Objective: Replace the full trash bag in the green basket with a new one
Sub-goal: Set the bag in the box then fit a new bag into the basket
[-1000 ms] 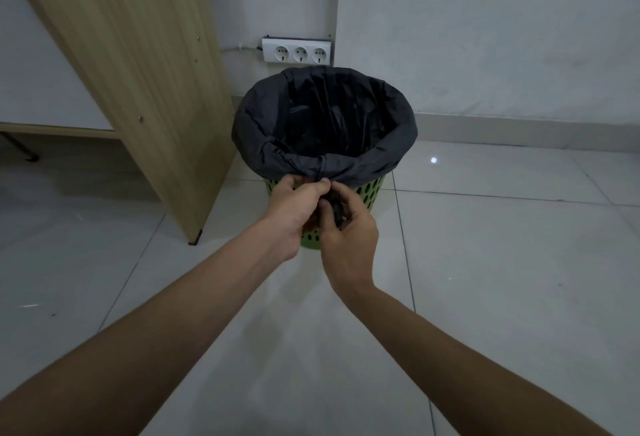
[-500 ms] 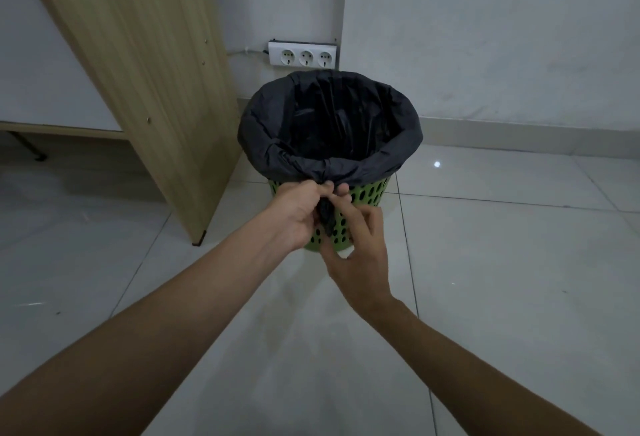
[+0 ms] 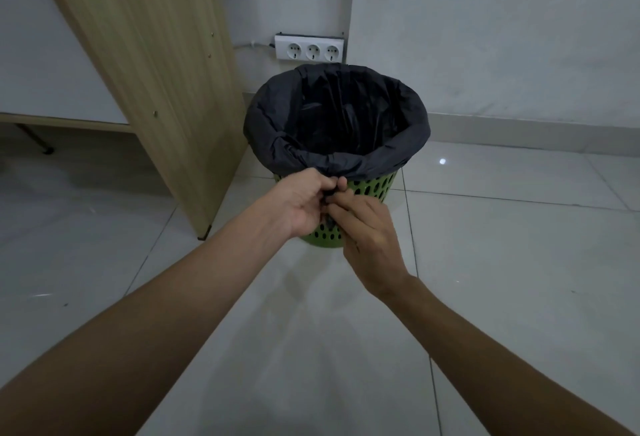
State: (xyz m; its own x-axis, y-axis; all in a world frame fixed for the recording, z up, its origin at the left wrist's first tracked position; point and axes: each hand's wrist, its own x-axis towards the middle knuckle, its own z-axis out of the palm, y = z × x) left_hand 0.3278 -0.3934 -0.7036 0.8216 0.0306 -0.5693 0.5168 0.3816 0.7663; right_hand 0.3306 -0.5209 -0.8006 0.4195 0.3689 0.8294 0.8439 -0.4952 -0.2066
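At frame centre, the left hand point(image 3: 303, 205) curls its fingers round a gathered bunch of the black trash bag point(image 3: 266, 120) at the near rim. The right hand point(image 3: 369, 233) pinches the same bunch just below. The green basket point(image 3: 372, 187) stands upright on the floor point(image 3: 502, 262), mouth upward, lined by the bag.

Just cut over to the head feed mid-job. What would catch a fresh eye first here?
The black trash bag lines the green basket at centre, its edge folded over the rim. At the near rim the left hand and right hand pinch a bunch of the plastic. A white triple socket sits on the wall just behind, a wooden panel to the left.
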